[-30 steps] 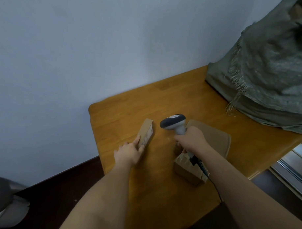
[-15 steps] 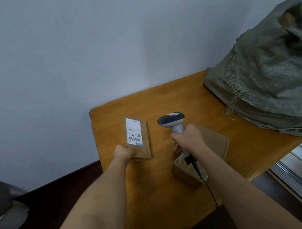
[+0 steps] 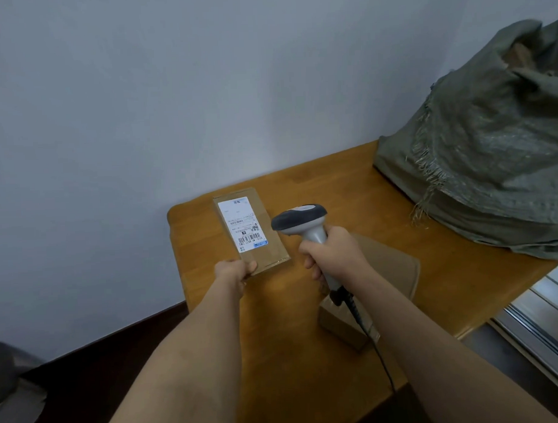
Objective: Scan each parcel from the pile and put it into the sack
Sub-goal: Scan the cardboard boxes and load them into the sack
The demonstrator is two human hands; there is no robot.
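Observation:
My left hand [image 3: 234, 270] grips the near end of a flat brown cardboard parcel [image 3: 274, 243], held above the table with its white barcode label facing up. My right hand [image 3: 333, 255] grips the handle of a grey barcode scanner [image 3: 298, 218], whose dark head sits just right of the label. A brown paper envelope [image 3: 396, 264] and a small cardboard box [image 3: 342, 327] lie on the wooden table [image 3: 349, 183] under my right forearm. The grey-green woven sack [image 3: 484, 160] stands at the table's far right, its mouth open at the top.
A pale wall runs behind the table. The scanner's black cable [image 3: 379, 359] hangs off the table's near edge. A metal rail [image 3: 537, 322] runs at the lower right, and a grey object [image 3: 12, 391] sits on the dark floor at the lower left.
My left hand has turned the parcel from standing on edge to label-up and lifted it. The scanner in my right hand has come closer to the label.

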